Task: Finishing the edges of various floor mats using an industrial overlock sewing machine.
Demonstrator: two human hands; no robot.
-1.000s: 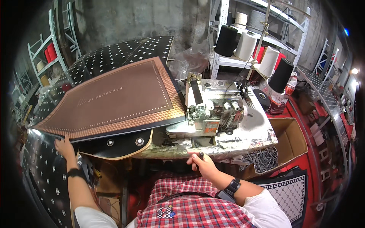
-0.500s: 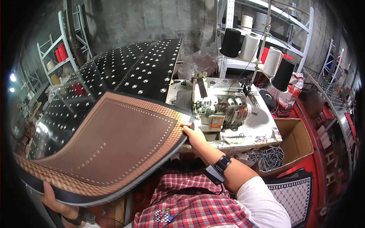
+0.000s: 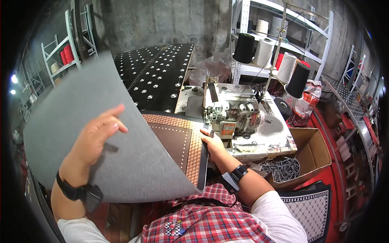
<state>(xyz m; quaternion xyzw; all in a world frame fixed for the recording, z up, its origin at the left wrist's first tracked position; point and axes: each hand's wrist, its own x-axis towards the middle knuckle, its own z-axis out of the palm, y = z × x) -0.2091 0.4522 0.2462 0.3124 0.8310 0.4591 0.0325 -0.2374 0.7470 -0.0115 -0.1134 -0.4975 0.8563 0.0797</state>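
A brown floor mat (image 3: 169,142) with a woven-look tan border and dotted line lies in front of the overlock sewing machine (image 3: 233,106). Its left part is folded up and over, showing the grey underside (image 3: 139,164). My left hand (image 3: 95,135) is over that grey underside, fingers stretched out and slightly blurred, gripping nothing. At the mat's right edge, just before the machine, my right hand (image 3: 213,146) pinches the dark rim between thumb and fingers. Most of the mat's patterned face is hidden by the fold.
A black table (image 3: 162,67) with shiny metal studs stretches behind the mat. Thread cones (image 3: 287,67) stand on a rack above the machine. A cardboard box (image 3: 314,152) with dark trimmings sits to the right, near another patterned mat (image 3: 308,210). Shelving (image 3: 324,44) stands behind.
The mat's left side has swung up and folded over to the right, turning its grey underside into view. My left hand has left the lower left edge and risen; my right stays near the machine.
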